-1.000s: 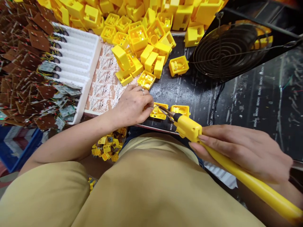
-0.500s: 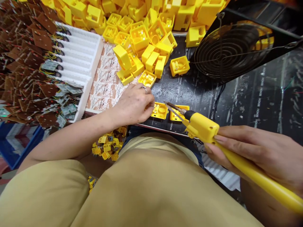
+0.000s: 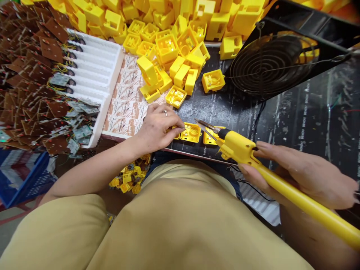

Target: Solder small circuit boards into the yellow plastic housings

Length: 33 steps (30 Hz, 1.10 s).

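My left hand (image 3: 161,125), a ring on one finger, rests at the bench edge with thumb and forefinger pinched together. Whatever sits in that pinch is too small to make out. Its fingertips reach the left side of an open yellow plastic housing (image 3: 190,132); another housing is partly hidden under the fingers. My right hand (image 3: 298,176) is closed around a yellow soldering iron (image 3: 240,144) with a black collar and a thin second rod beside its metal tip. That tip hovers between the housing and a second yellow housing (image 3: 208,135), which the iron partly covers.
Loose yellow housings (image 3: 167,47) pile up at the back. A black caged fan (image 3: 263,71) stands at the right rear. Brown circuit boards (image 3: 36,86) heap beside a white foam tray (image 3: 98,62) on the left. A blue crate (image 3: 30,183) sits lower left.
My left hand has drawn slightly left and down, uncovering more of the nearest housing. The soldering iron has shifted slightly left, and my right fingers have loosened a little around it.
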Motion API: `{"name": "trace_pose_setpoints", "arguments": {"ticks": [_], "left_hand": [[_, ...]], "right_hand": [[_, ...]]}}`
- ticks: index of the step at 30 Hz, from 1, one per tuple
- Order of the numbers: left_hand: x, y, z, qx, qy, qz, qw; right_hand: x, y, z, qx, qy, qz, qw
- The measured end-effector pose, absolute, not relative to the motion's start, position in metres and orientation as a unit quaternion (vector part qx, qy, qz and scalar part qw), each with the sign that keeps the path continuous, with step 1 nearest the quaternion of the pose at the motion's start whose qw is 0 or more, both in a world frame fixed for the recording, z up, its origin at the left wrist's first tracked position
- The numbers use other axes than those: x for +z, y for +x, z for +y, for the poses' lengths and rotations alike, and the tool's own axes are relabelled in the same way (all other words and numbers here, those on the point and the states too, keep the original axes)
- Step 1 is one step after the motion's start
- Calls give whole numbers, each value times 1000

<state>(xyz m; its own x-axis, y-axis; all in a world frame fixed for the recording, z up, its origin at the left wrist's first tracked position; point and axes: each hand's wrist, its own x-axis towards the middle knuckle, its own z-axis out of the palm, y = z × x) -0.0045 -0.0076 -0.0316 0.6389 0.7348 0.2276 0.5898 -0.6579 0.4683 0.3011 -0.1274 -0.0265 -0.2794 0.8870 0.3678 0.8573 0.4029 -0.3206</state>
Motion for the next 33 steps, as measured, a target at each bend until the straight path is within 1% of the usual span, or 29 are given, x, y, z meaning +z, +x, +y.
{"name": "trace_pose_setpoints", "arguments": {"ticks": [3,6,11,16,21,26,33], "left_hand": [[-35,-3,-7,193,898,367,147],[-34,-1,-6,181,908,358,118],[-26,0,-8,159,916,356,91],[-23,-4,-10,142,914,359,123],[-30,-7,-10,169,920,340,94],[-29,-10,-10,166,924,331,90],[-16,-26,3,128,935,293,154]], "right_hand": [[-26,299,-124,28,-551,-792,261],[-23,298,-122,33,-554,-792,253],[-17,296,-121,59,-516,-808,276],[-18,299,-122,39,-516,-806,287],[-17,300,-119,53,-492,-815,300],[-15,300,-118,66,-482,-821,298],[-15,297,-120,61,-503,-809,299]]}}
